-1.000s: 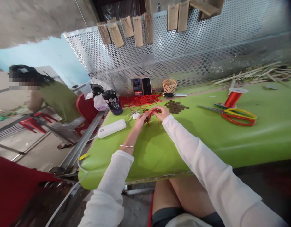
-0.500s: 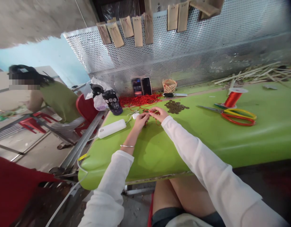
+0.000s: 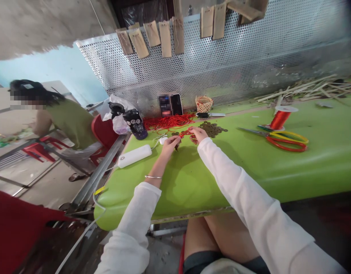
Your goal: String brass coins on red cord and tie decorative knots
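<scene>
Between my hands runs a red cord (image 3: 186,133), knotted near the left fingertips. My left hand (image 3: 170,145) pinches the knotted end, and small dark coin-like discs seem to hang below its fingers. Closed on the cord's other part, my right hand (image 3: 198,134) sits a little to the right. Just behind that hand lies a pile of bronze-coloured holed coins (image 3: 214,129). A heap of loose red cords (image 3: 169,121) spreads beyond my left hand.
Scissors (image 3: 286,140) and a spool of red cord (image 3: 280,119) lie on the right of the green table (image 3: 249,175). A white power bank (image 3: 134,156), a dark tumbler (image 3: 137,125), a phone (image 3: 177,104), a woven basket (image 3: 204,104) and a hairbrush (image 3: 209,115) stand around. A co-worker (image 3: 69,118) sits at left.
My right hand has moved slightly right, away from my left hand, and more red cord now shows between them. My left hand stays nearly in place.
</scene>
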`<state>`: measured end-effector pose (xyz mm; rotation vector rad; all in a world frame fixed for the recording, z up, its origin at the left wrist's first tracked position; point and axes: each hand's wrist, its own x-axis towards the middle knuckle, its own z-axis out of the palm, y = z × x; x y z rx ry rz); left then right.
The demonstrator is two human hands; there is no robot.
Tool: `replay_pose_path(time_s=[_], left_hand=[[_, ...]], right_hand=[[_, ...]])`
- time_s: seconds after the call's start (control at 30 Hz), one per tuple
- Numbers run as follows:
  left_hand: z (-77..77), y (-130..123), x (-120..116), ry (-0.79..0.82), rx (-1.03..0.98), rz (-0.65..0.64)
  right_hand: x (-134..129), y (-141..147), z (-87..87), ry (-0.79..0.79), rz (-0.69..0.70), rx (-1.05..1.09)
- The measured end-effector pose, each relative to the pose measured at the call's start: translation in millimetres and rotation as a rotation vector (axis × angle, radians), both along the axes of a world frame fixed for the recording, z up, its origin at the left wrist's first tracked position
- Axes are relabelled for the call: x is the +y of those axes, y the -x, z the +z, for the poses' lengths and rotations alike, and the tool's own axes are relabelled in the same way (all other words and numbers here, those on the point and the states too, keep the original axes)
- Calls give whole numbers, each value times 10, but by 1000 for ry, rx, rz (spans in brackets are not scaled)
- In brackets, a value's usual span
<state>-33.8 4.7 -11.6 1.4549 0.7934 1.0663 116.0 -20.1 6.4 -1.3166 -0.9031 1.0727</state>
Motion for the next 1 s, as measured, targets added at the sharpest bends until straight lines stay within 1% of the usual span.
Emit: replay_pose_path(time_s=[0.1, 0.23, 0.37, 0.47, 0.6, 0.77, 0.9, 1.0], left_hand=[[5, 7, -7, 7, -17, 1], [16, 12, -16, 13, -56, -8], [21, 11, -14, 11, -82, -6], [12, 19, 1, -11, -66, 21], [-15, 48, 50, -74, 15, 102], [-11, 60, 79, -209, 166, 196], [20, 45, 28, -316, 254, 207], [26, 30, -4, -363, 296, 175]], right_hand=[[4, -3, -10, 23, 17, -13], [25, 27, -66, 61, 67, -71], [28, 77, -129, 96, 142, -159], [13, 97, -158, 114, 210, -230], [-24, 80, -148, 95, 293, -291], [-68, 55, -75, 30, 354, -286], [-85, 48, -32, -10, 348, -246], [-83, 43, -20, -40, 325, -198]])
